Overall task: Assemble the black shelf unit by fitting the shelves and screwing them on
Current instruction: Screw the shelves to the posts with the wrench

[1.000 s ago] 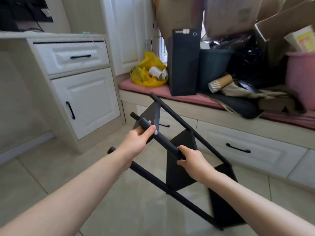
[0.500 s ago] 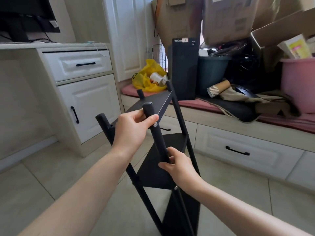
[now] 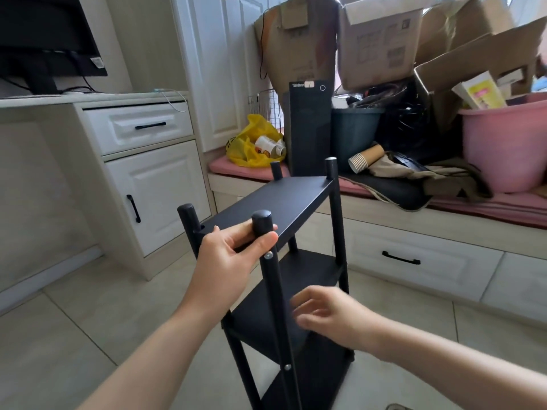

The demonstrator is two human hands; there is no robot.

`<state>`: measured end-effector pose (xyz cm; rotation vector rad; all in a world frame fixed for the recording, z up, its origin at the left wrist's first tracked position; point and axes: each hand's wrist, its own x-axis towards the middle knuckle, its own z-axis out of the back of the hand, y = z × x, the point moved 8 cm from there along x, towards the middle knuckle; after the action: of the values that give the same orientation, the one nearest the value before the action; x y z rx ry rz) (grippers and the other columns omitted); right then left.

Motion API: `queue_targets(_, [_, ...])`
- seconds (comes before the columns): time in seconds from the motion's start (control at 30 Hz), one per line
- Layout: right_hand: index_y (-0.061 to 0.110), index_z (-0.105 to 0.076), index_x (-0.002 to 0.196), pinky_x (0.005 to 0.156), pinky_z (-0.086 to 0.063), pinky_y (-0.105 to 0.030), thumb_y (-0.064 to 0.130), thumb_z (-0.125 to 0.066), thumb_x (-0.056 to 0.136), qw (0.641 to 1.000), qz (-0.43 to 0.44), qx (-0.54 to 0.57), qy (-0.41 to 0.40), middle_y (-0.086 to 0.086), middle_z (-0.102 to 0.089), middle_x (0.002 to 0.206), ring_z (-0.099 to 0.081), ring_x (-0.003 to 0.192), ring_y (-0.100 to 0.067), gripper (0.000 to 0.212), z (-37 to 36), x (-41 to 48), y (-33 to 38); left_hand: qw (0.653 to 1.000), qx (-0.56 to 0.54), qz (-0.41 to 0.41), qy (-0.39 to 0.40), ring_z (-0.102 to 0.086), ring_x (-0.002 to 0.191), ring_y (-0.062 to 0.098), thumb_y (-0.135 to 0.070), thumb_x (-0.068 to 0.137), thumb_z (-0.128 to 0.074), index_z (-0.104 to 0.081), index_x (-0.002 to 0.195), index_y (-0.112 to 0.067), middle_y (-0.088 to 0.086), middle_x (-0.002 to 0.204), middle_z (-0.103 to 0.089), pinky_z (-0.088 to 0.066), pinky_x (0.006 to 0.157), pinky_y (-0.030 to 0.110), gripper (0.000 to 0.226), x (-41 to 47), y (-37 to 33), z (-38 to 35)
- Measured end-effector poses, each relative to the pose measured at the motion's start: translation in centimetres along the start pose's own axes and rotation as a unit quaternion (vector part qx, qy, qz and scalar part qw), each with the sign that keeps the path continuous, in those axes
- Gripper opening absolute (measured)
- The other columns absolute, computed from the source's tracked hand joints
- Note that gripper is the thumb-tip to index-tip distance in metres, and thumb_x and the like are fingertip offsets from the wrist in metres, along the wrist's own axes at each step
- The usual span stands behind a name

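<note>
The black shelf unit (image 3: 284,199) stands upright on the tiled floor in front of me, with a top shelf, two lower shelves and four round posts. Silver screw heads (image 3: 268,255) show on the near right post. My left hand (image 3: 228,258) grips the near edge of the top shelf, thumb against that post. My right hand (image 3: 331,313) hovers beside the post at the middle shelf, blurred, fingers loosely curled, holding nothing.
A white desk cabinet (image 3: 154,184) stands at the left. Behind the unit runs a window bench with drawers (image 3: 399,258), piled with a yellow bag (image 3: 251,143), a black computer tower (image 3: 309,128), cardboard boxes and a pink tub (image 3: 509,143).
The shelf unit has swung from lying tilted to standing upright. My right hand let go of the post and pulled away; my left hand kept its hold near the top.
</note>
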<state>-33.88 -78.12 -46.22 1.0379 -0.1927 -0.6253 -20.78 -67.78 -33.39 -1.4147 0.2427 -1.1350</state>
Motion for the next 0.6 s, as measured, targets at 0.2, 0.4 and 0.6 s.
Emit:
queue_targets(0.2, [0.016,-0.064,0.110,0.070,-0.048,-0.019,0.021,-0.069,0.091,0.975,-0.045,0.003,-0.219,0.000,-0.068,0.102,-0.062,0.086,-0.008,0.020,9.8,-0.2,-3.6,0.996,0.021,-0.017,0.079,-0.067,0.108,-0.004,-0.036,0.081,-0.071,-0.078,0.097,-0.047,-0.022,0.103,-0.076,-0.002,0.125,0.035,0.021,-1.2,-0.4,0.4])
queue_targets(0.4, [0.015,-0.043,0.137,0.095,-0.050,-0.041,0.035,-0.064,0.094,0.933,-0.109,0.050,-0.340,-0.007,-0.059,0.125,-0.059,0.110,-0.026,0.052,15.0,-0.7,-6.4,0.993,0.018,-0.030,0.111,-0.065,0.115,0.000,-0.028,0.082,-0.069,-0.079,0.102,-0.025,-0.017,0.110,-0.076,-0.010,0.121,0.027,0.023,-1.5,-0.2,1.3])
queue_targets(0.6, [0.017,-0.033,0.148,0.088,-0.040,-0.033,0.033,-0.057,0.099,0.935,-0.082,0.061,-0.339,-0.005,-0.053,0.140,-0.052,0.111,-0.019,0.057,15.7,0.2,-5.7,0.993,-0.003,-0.024,0.118,-0.067,0.115,0.008,-0.022,0.080,-0.070,-0.081,0.098,-0.020,-0.008,0.110,-0.077,-0.008,0.126,0.040,0.021,-1.9,-0.4,1.7])
